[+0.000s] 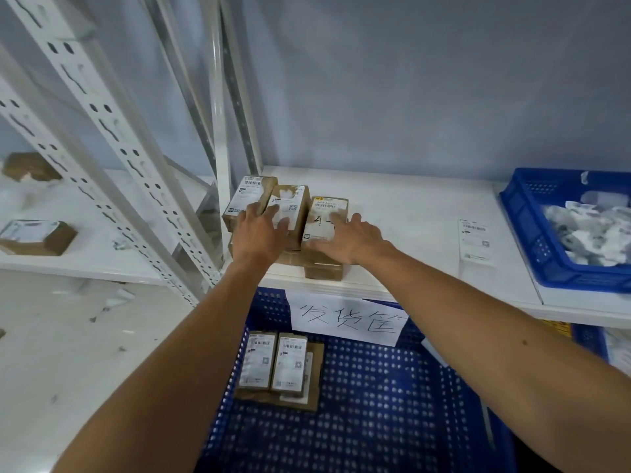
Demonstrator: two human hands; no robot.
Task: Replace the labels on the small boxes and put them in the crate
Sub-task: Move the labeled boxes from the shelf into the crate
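Observation:
Several small brown cardboard boxes with white labels are stacked on the white shelf (403, 216). My left hand (257, 235) lies on the middle box (290, 203), fingers spread over its label, beside the leftmost box (247, 192). My right hand (348, 238) rests flat with straight fingers on the right box (326, 209), which bears a handwritten mark. Below the shelf stands a big blue crate (375, 404) with a handwritten paper sign (348, 317). Two labelled boxes (275, 361) lie side by side in the crate's left part on flat cardboard.
A loose white label sheet (476, 242) lies on the shelf to the right. A blue basket (532, 240) of white crumpled label scraps sits at the far right. White perforated rack uprights (112, 131) stand left, with another labelled box (37, 237) on the neighbouring shelf.

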